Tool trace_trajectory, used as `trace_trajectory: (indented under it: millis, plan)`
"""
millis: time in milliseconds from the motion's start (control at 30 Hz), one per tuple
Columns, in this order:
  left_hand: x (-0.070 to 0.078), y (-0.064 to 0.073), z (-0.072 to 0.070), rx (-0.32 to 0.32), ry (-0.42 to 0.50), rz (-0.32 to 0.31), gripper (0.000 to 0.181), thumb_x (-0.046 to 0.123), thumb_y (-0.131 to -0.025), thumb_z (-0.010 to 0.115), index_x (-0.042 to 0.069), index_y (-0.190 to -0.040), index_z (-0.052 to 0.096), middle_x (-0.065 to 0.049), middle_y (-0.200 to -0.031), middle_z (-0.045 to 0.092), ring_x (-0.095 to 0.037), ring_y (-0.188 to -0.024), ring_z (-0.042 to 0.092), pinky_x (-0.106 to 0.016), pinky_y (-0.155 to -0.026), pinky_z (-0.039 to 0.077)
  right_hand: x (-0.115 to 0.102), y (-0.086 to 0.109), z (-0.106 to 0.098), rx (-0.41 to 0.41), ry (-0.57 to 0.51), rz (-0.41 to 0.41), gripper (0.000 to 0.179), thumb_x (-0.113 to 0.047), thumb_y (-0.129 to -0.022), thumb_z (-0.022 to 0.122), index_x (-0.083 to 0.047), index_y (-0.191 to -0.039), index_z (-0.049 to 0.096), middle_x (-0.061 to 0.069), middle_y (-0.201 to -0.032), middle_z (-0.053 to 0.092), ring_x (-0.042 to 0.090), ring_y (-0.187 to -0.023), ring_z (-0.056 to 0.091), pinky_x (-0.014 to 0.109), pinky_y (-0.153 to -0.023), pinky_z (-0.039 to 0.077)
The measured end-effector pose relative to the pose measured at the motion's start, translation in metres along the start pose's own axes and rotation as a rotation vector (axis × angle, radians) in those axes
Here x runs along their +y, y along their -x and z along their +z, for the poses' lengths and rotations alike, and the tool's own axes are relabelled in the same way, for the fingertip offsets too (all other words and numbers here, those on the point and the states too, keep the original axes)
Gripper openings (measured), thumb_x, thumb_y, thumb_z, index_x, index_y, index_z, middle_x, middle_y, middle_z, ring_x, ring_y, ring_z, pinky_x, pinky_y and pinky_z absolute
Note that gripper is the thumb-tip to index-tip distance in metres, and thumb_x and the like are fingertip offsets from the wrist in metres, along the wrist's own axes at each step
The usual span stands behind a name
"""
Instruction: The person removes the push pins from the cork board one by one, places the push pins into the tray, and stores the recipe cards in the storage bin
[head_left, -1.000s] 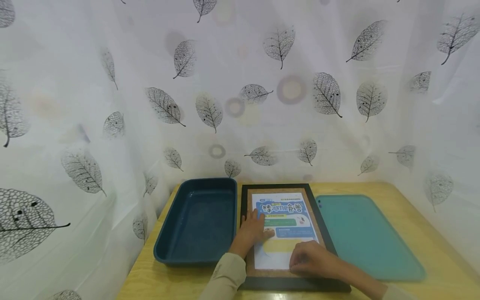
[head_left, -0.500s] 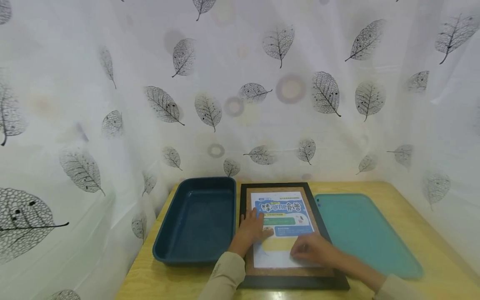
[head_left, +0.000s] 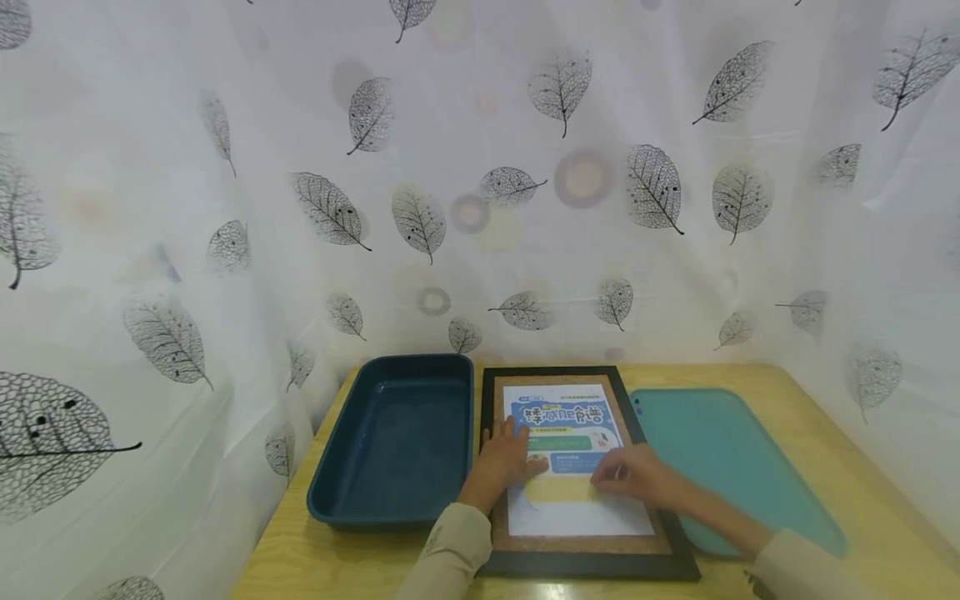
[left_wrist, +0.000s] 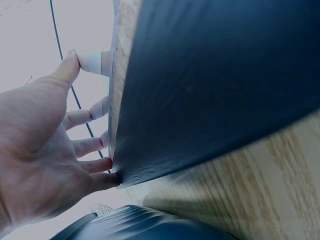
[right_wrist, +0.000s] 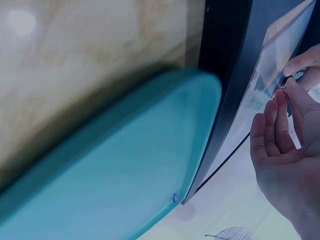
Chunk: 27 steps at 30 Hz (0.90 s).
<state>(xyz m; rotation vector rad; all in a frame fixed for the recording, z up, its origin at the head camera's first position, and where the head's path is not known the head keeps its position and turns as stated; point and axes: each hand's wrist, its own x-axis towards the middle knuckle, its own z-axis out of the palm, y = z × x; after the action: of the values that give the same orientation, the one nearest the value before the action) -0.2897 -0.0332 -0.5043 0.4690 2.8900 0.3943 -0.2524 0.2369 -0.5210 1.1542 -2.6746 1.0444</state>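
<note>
A printed poster (head_left: 555,517) lies on a black-framed cork board (head_left: 592,565) in the middle of the table. My left hand (head_left: 501,458) rests on the poster's left side with fingers spread; the left wrist view shows this hand (left_wrist: 55,145) at the edge of the frame (left_wrist: 210,90). Over the poster's right side, my right hand (head_left: 645,477) brings thumb and forefinger together. In the right wrist view, the right hand (right_wrist: 295,150) pinches something small at its fingertips; its kind is too small to tell.
A deep dark-blue tray (head_left: 397,523) stands left of the board. To the right lies a flat turquoise tray (head_left: 750,475) with small purple bits (head_left: 638,407) near its upper left corner. A leaf-patterned curtain (head_left: 480,250) hangs behind and at both sides.
My right hand has moved up from the poster's lower right corner to its right side, uncovering that corner. The left hand stays in place.
</note>
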Motion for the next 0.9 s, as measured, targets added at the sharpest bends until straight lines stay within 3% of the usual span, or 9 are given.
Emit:
trace_trajectory:
  millis: [100,200,533,900]
  plan:
    - [0.0,0.0,-0.001,0.0,-0.001,-0.001,0.078,0.055,-0.097,0.067,0.006,-0.154,0.045,-0.022,-0.165,0.03,-0.042,-0.154,0.025,-0.058,-0.125,0.024,-0.001,-0.003,-0.007,-0.043,-0.01,0.134,0.011,-0.015,-0.09,0.081,-0.017,-0.1,0.078,-0.007,-0.094,0.076,0.002,-0.083,0.067,0.024,-0.072,0.059]
    - [0.0,0.0,0.0,-0.001,-0.006,-0.005,0.079,0.056,-0.097,0.067,0.007,-0.154,0.045,-0.021,-0.165,0.031,-0.042,-0.154,0.025,-0.058,-0.125,0.024,0.001,-0.004,-0.012,-0.064,0.0,0.215,0.009,-0.018,-0.091,0.08,-0.017,-0.101,0.079,-0.011,-0.095,0.076,0.002,-0.084,0.067,0.023,-0.074,0.059]
    - [0.001,-0.001,0.0,0.001,-0.008,-0.008,0.078,0.056,-0.097,0.067,0.007,-0.154,0.046,-0.021,-0.165,0.031,-0.041,-0.154,0.026,-0.057,-0.125,0.024,0.022,-0.001,-0.025,-0.003,0.054,0.232,0.01,-0.021,-0.093,0.079,-0.015,-0.102,0.079,-0.009,-0.096,0.076,0.005,-0.087,0.07,0.023,-0.076,0.059]
    - [0.002,0.001,-0.001,0.004,0.008,-0.014,0.077,0.054,-0.097,0.068,0.007,-0.154,0.046,-0.021,-0.166,0.03,-0.041,-0.155,0.024,-0.057,-0.126,0.023,0.041,-0.001,-0.041,0.104,0.1,0.39,0.013,-0.014,-0.091,0.079,-0.013,-0.104,0.077,-0.004,-0.098,0.076,0.014,-0.091,0.072,0.031,-0.078,0.062]
